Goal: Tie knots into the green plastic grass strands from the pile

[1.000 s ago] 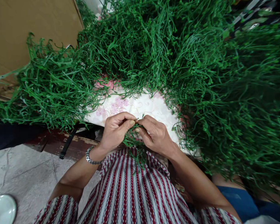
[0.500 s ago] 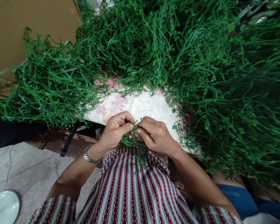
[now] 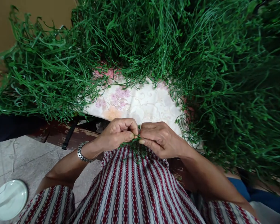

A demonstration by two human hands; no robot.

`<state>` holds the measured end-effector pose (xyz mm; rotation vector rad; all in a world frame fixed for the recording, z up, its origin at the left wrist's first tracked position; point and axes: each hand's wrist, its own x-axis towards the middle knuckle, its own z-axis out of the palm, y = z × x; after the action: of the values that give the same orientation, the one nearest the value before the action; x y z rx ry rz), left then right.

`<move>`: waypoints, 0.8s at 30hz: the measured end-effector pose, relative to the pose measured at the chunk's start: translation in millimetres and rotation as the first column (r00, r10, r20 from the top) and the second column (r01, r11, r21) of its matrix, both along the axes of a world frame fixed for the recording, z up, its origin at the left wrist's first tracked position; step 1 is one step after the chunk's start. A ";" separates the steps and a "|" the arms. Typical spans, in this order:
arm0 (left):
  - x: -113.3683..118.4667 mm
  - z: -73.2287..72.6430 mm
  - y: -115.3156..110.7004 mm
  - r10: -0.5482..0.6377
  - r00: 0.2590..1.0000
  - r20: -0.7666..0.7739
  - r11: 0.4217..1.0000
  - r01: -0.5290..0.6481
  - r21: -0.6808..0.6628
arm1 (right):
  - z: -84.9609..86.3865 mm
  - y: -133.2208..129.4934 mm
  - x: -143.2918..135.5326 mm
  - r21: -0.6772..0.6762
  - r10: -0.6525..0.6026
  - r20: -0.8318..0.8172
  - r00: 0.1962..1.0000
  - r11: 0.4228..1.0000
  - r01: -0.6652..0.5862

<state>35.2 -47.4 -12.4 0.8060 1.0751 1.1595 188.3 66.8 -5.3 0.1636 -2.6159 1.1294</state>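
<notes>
My left hand (image 3: 120, 133), with a metal watch on its wrist, pinches thin green plastic-looking stems (image 3: 136, 149) between thumb and forefinger. Right beside it, my right hand (image 3: 162, 139) pinches the same stems, the fingertips of both hands nearly touching. The loose strands hang below my fingers over the striped clothing on my lap. Beyond my hands lies a white floral cloth (image 3: 147, 105). The exact spot where the stems meet is partly hidden by my fingers.
Large heaps of green stems (image 3: 140, 37) surround the cloth at the left, back and right. A brown cardboard surface (image 3: 37, 12) stands at the back left. A worn wooden edge (image 3: 58, 136) with a black strap runs below. On the floor at lower left is a round pale object (image 3: 10, 199).
My hands have come closer together and sit slightly lower, with the right fingers more closed. The view has shifted a little.
</notes>
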 end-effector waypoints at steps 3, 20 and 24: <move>0.5 2.3 -4.7 -0.051 0.998 -0.024 0.999 0.051 0.015 | 3.8 -2.1 4.2 -0.005 0.041 0.010 0.999 0.999 -0.041; -29.2 12.9 -11.6 0.445 0.895 -0.016 0.882 -0.435 0.181 | 1.5 15.6 29.2 -0.032 -0.149 0.001 0.989 0.988 0.149; -28.3 8.4 -2.6 0.224 0.974 0.018 0.972 -0.224 0.075 | 0.8 17.8 28.7 -0.006 -0.185 0.030 0.982 0.983 0.185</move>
<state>6.9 -50.0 -4.0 0.7506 1.1408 1.4006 217.1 84.6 -4.5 -0.0975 -2.5872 1.0856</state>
